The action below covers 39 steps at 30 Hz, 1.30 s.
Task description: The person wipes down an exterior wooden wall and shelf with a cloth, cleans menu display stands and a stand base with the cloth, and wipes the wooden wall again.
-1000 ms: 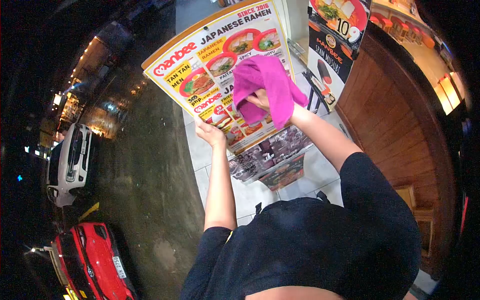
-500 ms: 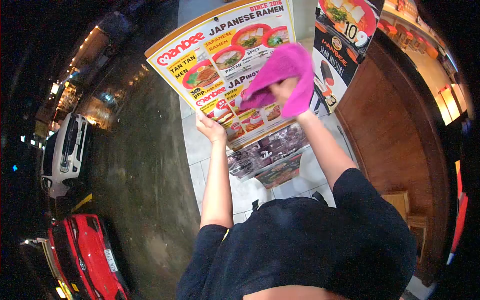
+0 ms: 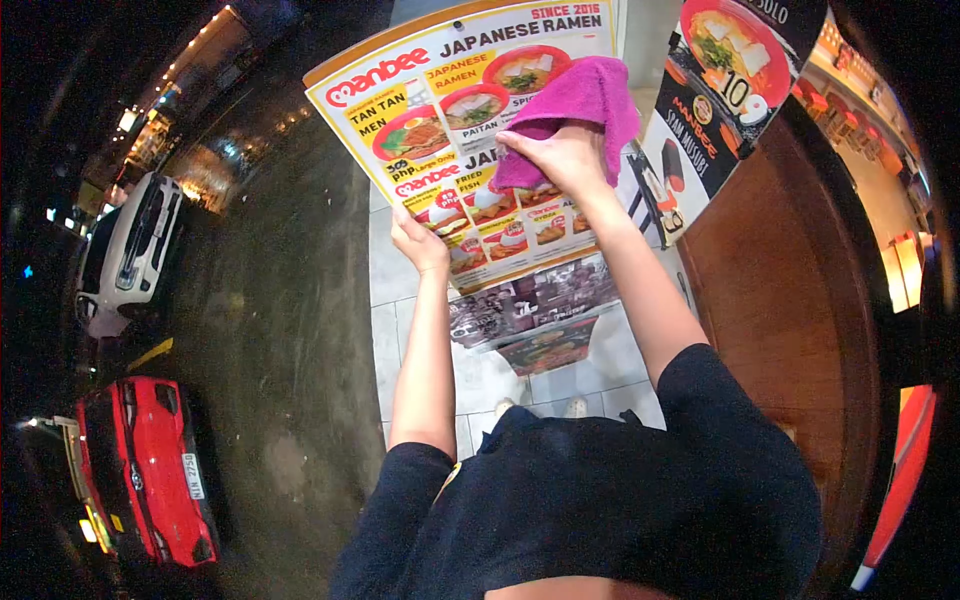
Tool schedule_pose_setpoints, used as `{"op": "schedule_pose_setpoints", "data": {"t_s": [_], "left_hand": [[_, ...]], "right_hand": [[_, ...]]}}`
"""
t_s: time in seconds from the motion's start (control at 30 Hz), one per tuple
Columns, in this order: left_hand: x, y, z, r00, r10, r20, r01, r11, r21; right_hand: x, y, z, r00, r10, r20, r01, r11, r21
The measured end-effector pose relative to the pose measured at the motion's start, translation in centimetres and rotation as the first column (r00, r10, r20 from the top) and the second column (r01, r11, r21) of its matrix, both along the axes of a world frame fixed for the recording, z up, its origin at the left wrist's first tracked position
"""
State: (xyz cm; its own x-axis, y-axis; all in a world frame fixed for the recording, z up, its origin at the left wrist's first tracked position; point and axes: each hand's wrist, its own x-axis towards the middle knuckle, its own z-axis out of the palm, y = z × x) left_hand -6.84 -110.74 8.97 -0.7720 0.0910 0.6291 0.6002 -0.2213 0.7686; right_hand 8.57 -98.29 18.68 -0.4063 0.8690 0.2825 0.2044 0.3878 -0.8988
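A ramen menu board point(image 3: 462, 145) with food pictures and prices stands tilted in front of me. My left hand point(image 3: 419, 242) is closed on its lower left edge, thumb on the front and the other fingers hidden behind. On the board's right half, my right hand point(image 3: 568, 160) presses a magenta cloth point(image 3: 606, 95) against the printed face. The thumb of that hand is stretched over the cloth toward the left, and the cloth covers some of the lettering and pictures beneath it.
A black poster point(image 3: 722, 95) with a ramen bowl stands close on the right, beside a brown wooden wall point(image 3: 770, 300). Below the board are a dark printed panel point(image 3: 535, 305) and pale floor tiles point(image 3: 400, 330). Left on the roadway are a red car point(image 3: 160, 470) and a white car point(image 3: 135, 245).
My right hand has swept the cloth slightly, and its back now faces me with the thumb stretched out. My left hand keeps its hold on the board's edge. The whole view has shifted slightly.
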Motion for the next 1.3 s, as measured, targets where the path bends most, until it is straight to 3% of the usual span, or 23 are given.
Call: {"op": "schedule_pose_setpoints", "data": {"t_s": [0.03,0.13,0.17,0.27,0.3,0.33,0.4,0.5,0.6,0.63,0.73,0.77,0.8,0.83,0.9,0.93,1.0,1.07,1.3], "left_hand": [[-0.1,0.0,0.1,0.999,-0.031,0.04,0.03,0.999,0.017],[-0.3,-0.2,-0.1,0.981,-0.143,0.129,0.14,0.99,0.034],[-0.3,-0.3,-0.2,0.99,-0.107,0.094,0.107,0.994,0.005],[-0.3,-0.1,0.1,0.994,-0.095,0.063,0.093,0.995,0.027],[-0.3,-0.1,0.5,0.989,-0.133,0.064,0.13,0.991,0.04],[0.1,-0.5,0.6,0.998,-0.067,0.014,0.068,0.998,-0.013],[-0.3,-0.1,-0.3,0.986,-0.092,0.143,0.087,0.995,0.039],[-1.1,-0.9,-0.9,0.968,-0.173,0.184,0.192,0.977,-0.089],[-1.3,-0.2,-1.1,0.977,-0.164,0.137,0.16,0.986,0.039],[-1.3,-0.2,-1.0,0.978,-0.161,0.13,0.159,0.987,0.019],[-0.7,-0.9,-0.7,0.983,-0.145,0.11,0.149,0.988,-0.029],[-0.8,-1.2,-0.8,0.985,-0.14,0.101,0.144,0.989,-0.032],[-0.7,-1.3,-0.7,0.987,-0.136,0.091,0.14,0.99,-0.036],[-0.6,-1.2,-0.4,0.998,0.061,-0.026,-0.061,0.998,-0.004],[0.9,-0.8,1.6,0.866,0.446,-0.225,-0.429,0.895,0.124],[2.1,-1.5,2.4,0.871,0.419,-0.257,-0.419,0.906,0.057],[4.5,-0.6,4.7,0.816,0.249,-0.522,-0.293,0.956,-0.003],[6.2,1.1,6.2,0.752,0.206,-0.626,-0.35,0.93,-0.115],[6.9,5.0,5.8,0.852,0.287,-0.438,-0.39,0.906,-0.165]], "right_hand": [[-0.4,0.3,-1.1,0.973,0.071,-0.219,-0.032,0.984,0.177],[-0.1,-0.2,-0.3,0.964,0.111,-0.241,-0.111,0.994,0.012],[0.1,-0.5,0.1,0.952,0.123,-0.28,-0.116,0.992,0.041],[0.0,-0.2,0.1,0.99,0.042,-0.133,-0.034,0.998,0.061],[-0.5,-0.1,-0.6,0.975,-0.041,-0.218,0.084,0.977,0.196],[-0.6,-0.1,-0.7,0.965,-0.055,-0.255,0.111,0.971,0.211],[-0.9,-0.3,-0.8,0.94,-0.069,-0.333,0.156,0.957,0.244],[-0.5,-0.1,-0.4,0.989,0.001,-0.145,0.016,0.993,0.115],[-1.3,0.9,-2.5,0.943,-0.248,-0.222,0.326,0.827,0.457],[-1.0,1.5,-2.9,0.942,-0.275,-0.192,0.334,0.829,0.448],[0.6,3.6,-4.3,0.891,-0.102,-0.441,0.182,0.973,0.142],[0.9,3.2,-3.4,0.781,0.027,-0.624,0.047,0.994,0.101],[1.6,4.8,-4.1,0.851,0.04,-0.523,0.039,0.99,0.139],[1.9,6.0,-4.8,0.826,0.128,-0.549,-0.072,0.99,0.122],[2.4,6.8,-4.4,0.773,0.259,-0.578,-0.253,0.963,0.093],[2.7,6.9,-4.0,0.757,0.303,-0.579,-0.323,0.944,0.07],[3.2,7.7,-4.2,0.767,0.345,-0.541,-0.391,0.92,0.033],[3.4,8.8,-5.1,0.814,0.351,-0.464,-0.389,0.921,0.013],[3.5,8.6,-4.5,0.766,0.353,-0.537,-0.438,0.898,-0.034]]}}
